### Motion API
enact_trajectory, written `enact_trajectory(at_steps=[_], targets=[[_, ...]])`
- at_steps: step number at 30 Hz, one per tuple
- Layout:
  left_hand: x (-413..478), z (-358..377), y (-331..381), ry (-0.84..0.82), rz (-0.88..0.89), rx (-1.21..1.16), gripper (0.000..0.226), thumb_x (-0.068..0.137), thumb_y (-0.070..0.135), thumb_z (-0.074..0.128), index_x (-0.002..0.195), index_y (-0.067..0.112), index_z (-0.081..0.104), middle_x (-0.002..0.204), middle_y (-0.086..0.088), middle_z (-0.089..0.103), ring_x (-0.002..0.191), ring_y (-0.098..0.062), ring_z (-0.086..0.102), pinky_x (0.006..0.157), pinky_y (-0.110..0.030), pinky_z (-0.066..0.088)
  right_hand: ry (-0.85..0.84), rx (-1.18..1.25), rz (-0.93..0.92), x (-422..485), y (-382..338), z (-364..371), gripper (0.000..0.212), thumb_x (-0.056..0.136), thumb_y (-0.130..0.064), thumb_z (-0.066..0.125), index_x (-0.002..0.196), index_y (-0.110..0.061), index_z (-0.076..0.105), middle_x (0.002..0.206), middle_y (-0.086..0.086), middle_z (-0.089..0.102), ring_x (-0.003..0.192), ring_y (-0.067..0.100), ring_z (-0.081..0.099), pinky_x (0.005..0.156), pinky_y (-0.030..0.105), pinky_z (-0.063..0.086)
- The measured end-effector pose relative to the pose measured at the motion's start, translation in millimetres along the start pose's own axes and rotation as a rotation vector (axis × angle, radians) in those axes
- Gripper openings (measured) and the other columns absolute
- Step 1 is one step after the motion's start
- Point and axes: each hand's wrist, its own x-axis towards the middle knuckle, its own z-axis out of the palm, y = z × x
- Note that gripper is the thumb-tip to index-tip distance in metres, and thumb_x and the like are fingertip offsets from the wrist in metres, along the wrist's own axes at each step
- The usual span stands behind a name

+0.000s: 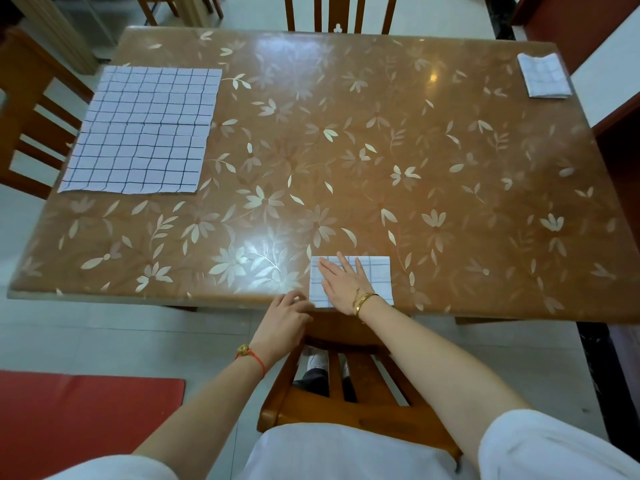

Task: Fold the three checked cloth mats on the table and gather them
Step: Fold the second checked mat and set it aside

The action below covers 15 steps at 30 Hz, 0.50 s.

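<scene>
A small folded checked mat [377, 275] lies at the table's near edge. My right hand [343, 284] rests flat on it, fingers spread, pressing it down. My left hand [285, 320] sits at the mat's left near corner with fingers curled at the table's edge; whether it pinches the cloth I cannot tell. A second checked mat [145, 129] lies spread out flat at the far left of the table. A third mat [544, 75], folded small, lies at the far right corner.
The brown table [346, 150] has a glossy flower-patterned cover. A wooden chair [346, 393] stands between me and the table, another chair [341, 12] at the far side, one chair [31, 109] at the left. A red floor mat [79, 420] lies at the lower left.
</scene>
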Motion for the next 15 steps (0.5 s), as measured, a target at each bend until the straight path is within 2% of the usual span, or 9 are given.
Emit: enact_trajectory(at_steps=[3,7,10,11,13,15], targets=[[-4,3,1,0.019,-0.032,-0.054,0.024,0.083,0.014,0.066,0.098,0.029,0.078,0.113,0.013,0.071,0.117,-0.017,0.055,0.096,-0.036,0.045,0.029,0.014,-0.005,-2,0,3,0.055,0.105,-0.034,0.014,0.157,-0.022,0.002,0.164,-0.011,-0.002,0.151,0.024,-0.01,0.121,0.054,0.0],[9,-3,3,0.135,-0.184,-0.121,0.024,0.083,0.006,0.066,0.098,0.022,0.074,0.104,0.005,0.071,0.106,-0.022,0.059,0.087,-0.036,0.048,0.182,0.052,-0.008,-17,8,12,0.058,0.104,-0.032,0.023,0.157,-0.021,0.002,0.164,-0.006,-0.002,0.151,0.023,-0.006,0.122,0.049,0.001],[31,-12,7,0.179,-0.237,-0.123,0.035,0.087,0.01,0.064,0.12,0.018,0.065,0.124,0.0,0.064,0.12,-0.024,0.053,0.096,-0.04,0.047,0.23,0.033,0.067,-29,20,23,0.065,0.103,-0.037,0.03,0.156,-0.021,-0.005,0.164,-0.004,-0.008,0.151,0.025,-0.007,0.122,0.048,0.004],[39,-14,9,0.14,-0.233,-0.111,0.043,0.089,0.014,0.062,0.132,0.017,0.057,0.136,-0.002,0.057,0.13,-0.026,0.047,0.103,-0.042,0.043,0.231,0.009,0.096,-32,24,26,0.068,0.102,-0.04,0.031,0.156,-0.022,-0.008,0.164,-0.004,-0.01,0.151,0.027,-0.008,0.122,0.049,0.005],[52,-17,11,-0.018,-0.229,-0.08,0.061,0.096,0.028,0.055,0.151,0.016,0.032,0.159,-0.002,0.03,0.148,-0.028,0.022,0.117,-0.047,0.025,0.221,-0.024,0.121,-33,29,28,0.074,0.101,-0.047,0.033,0.155,-0.022,-0.01,0.164,-0.004,-0.012,0.15,0.029,-0.011,0.121,0.053,0.005],[63,-17,12,-0.175,-0.242,-0.029,0.075,0.099,0.039,0.048,0.158,0.017,0.008,0.166,0.0,0.004,0.152,-0.028,0.0,0.121,-0.051,0.011,0.207,-0.026,0.124,-31,30,29,0.077,0.1,-0.051,0.034,0.155,-0.023,-0.011,0.163,-0.004,-0.013,0.15,0.03,-0.013,0.12,0.055,0.003]])
